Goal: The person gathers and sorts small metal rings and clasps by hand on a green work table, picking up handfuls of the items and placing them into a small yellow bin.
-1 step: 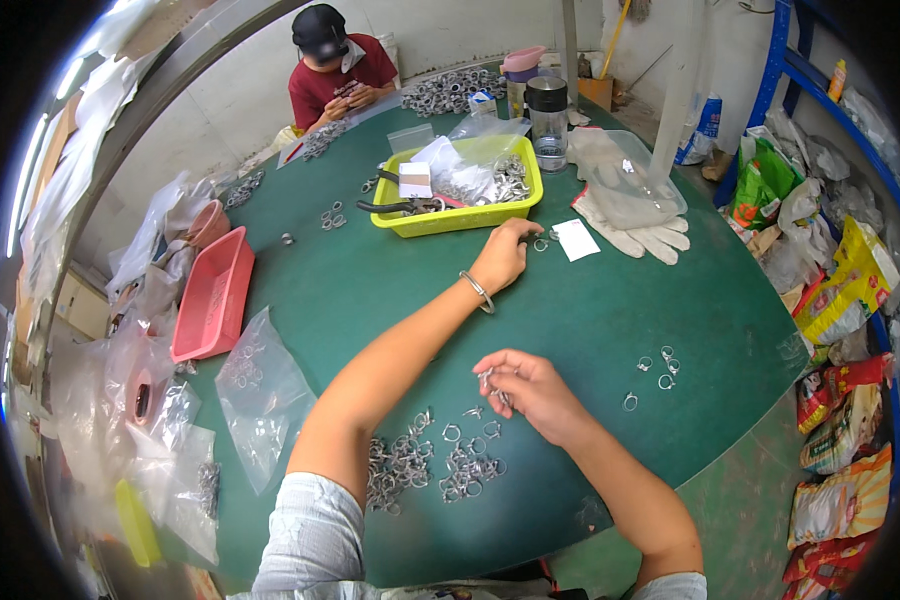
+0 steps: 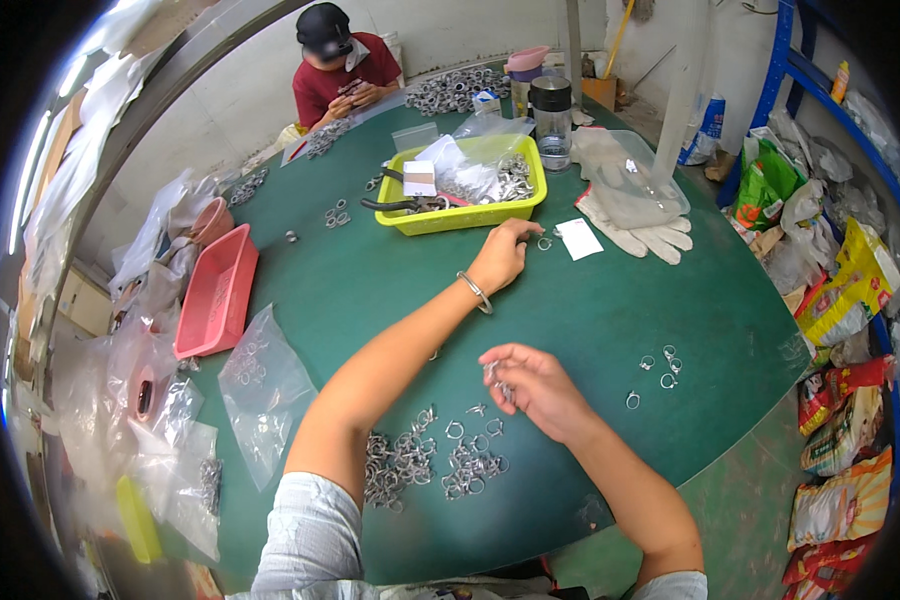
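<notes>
My left hand (image 2: 502,252), a bangle on its wrist, reaches across the green table to just before the yellow-green basket (image 2: 470,218). Its fingers are curled down together; what they hold, if anything, is hidden. Right by the fingertips lies a small silvery ring (image 2: 544,243), beside a white card (image 2: 579,239). Closer to me, my right hand (image 2: 542,392) is raised over the table, its fingers bent round several silvery rings (image 2: 503,384). Below it lie two heaps of similar rings, a left heap (image 2: 398,468) partly behind my left forearm and a right heap (image 2: 473,468).
Pliers with dark handles (image 2: 390,205) rest in the basket. Beyond it stand a clear bottle (image 2: 551,125) and work gloves (image 2: 635,238). A pink tray (image 2: 215,295) and a plastic bag (image 2: 263,385) lie left, loose rings (image 2: 667,380) right. Another person (image 2: 345,75) sits across.
</notes>
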The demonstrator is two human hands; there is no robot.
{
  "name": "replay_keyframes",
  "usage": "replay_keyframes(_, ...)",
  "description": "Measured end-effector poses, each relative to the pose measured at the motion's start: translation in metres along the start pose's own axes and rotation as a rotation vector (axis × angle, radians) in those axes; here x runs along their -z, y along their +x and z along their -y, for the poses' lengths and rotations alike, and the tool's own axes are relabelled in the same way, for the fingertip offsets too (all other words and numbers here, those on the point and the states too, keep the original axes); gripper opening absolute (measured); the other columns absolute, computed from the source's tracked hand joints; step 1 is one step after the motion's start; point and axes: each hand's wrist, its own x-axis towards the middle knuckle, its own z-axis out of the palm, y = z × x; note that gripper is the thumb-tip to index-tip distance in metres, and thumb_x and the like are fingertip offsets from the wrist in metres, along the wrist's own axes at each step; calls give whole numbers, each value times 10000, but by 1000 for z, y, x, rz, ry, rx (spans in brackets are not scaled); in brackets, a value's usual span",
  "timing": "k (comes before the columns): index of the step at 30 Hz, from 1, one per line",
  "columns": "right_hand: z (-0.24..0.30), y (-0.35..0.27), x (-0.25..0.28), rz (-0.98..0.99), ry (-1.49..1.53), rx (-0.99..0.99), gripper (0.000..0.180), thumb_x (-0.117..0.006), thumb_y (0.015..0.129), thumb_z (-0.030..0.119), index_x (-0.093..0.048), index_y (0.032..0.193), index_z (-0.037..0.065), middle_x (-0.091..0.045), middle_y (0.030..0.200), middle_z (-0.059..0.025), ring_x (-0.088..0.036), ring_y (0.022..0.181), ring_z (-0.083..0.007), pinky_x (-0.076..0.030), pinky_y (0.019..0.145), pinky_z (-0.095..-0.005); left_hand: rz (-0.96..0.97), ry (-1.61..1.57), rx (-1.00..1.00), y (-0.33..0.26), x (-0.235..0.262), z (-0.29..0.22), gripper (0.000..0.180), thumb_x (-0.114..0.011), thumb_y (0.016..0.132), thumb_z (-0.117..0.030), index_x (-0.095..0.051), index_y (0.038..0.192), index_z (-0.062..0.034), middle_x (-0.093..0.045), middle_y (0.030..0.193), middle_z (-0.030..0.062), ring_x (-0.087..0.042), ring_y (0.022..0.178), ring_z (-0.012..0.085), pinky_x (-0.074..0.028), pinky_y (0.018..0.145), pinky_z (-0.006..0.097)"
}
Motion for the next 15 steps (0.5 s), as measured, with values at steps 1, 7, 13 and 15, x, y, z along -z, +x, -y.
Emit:
replay_keyframes(1, 4, 0, -1, -13, 86, 16, 136, -477, 868, 54, -558, 972, 21, -552, 799, -58, -508, 618, -116, -379, 488, -219, 14, -30, 25, -6, 12, -4, 316, -500, 746, 99, -593, 1034, 5, -603, 1044, 142, -601, 951, 230, -474, 840, 325)
replay_keyframes(7, 19, -3, 24, -196, 277, 121, 129, -553, 872, 186, -510, 809, 82, -462, 612, 16, -473, 557, -117, -313, 427, -245, 105, -64, 231, -93, 66, -27, 267, -523, 807, 28, -575, 1068, 13, -605, 1072, 146, -589, 999, 226, -470, 862, 316)
replay_keyframes(13, 33, -21, 28, -91, -1120, 100, 251, -728, 725, 212, -612, 852, 29, -506, 570, -11, -470, 537, -124, -364, 479, -285, 154, 257, 103, -216, 80, -57, 295, -498, 816, 9, -543, 1107, 13, -503, 1219, 196, -477, 1142, 352, -387, 985, 378)
replay_keyframes(15, 32, -28, 24, -4, -1283, 32, 303, -766, 670, 207, -630, 869, 23, -538, 589, -47, -495, 550, -146, -395, 515, -305, 176, 222, 106, -237, 79, -72, 293, -490, 823, 11, -539, 1112, 17, -490, 1243, 190, -459, 1162, 353, -389, 983, 384)
